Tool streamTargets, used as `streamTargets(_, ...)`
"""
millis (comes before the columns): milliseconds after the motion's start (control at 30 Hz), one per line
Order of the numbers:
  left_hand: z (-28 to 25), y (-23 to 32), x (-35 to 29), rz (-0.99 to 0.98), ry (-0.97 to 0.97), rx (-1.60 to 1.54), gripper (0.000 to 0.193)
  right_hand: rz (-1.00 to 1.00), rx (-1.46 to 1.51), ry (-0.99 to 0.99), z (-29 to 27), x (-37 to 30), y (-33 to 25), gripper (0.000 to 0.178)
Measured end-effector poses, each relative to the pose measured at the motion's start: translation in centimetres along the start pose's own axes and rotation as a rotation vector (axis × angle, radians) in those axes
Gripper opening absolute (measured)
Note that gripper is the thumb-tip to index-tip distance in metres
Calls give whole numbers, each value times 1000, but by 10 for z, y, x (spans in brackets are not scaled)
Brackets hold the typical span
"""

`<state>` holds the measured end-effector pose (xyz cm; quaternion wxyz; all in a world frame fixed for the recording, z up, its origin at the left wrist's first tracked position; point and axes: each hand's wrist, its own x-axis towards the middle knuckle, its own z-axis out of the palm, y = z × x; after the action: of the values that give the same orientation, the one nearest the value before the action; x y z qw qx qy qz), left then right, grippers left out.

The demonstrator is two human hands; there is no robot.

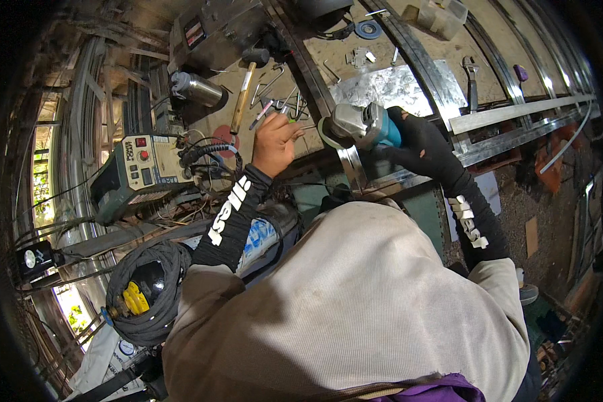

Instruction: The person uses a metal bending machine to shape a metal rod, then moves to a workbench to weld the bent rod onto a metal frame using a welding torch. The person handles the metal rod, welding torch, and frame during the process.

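My right hand [422, 144], in a black glove or sleeve, is wrapped around the teal body of an angle grinder [367, 126]. Its silver head and round disc [329, 132] point left, above a metal bar of the frame [351, 167]. My left hand [274, 144] is bare and closed, its fingers curled beside the grinder but apart from it. Whatever those fingers hold, if anything, is hidden. Just beyond them lie several small hand tools [274, 107], including hex keys and pens or markers. A hammer [246, 94] with a wooden handle lies to their left.
A welding machine [155, 161] with cables stands at left, near a steel tumbler [197, 90]. A gas cylinder [140, 291] is wrapped in dark hose. Metal bars [415, 53] cross the table around a shiny sheet [382, 87], an adjustable wrench [472, 84] and a blue disc [368, 29].
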<state>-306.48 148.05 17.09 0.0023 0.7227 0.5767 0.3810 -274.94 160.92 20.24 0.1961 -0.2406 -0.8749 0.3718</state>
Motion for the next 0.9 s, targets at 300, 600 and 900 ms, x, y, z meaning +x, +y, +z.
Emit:
streamTargets(300, 9, -2, -11, -520, -77, -638, 15, -157, -326, 232, 12, -16, 5, 72)
streamTargets(600, 3, -1, -3, -521, -155, -638, 21, 8, 74, 273, 12, -24, -8, 71)
streamTargets(900, 9, -1, -5, -509, -177, -804, 23, -124, -168, 334, 16, -27, 0, 74)
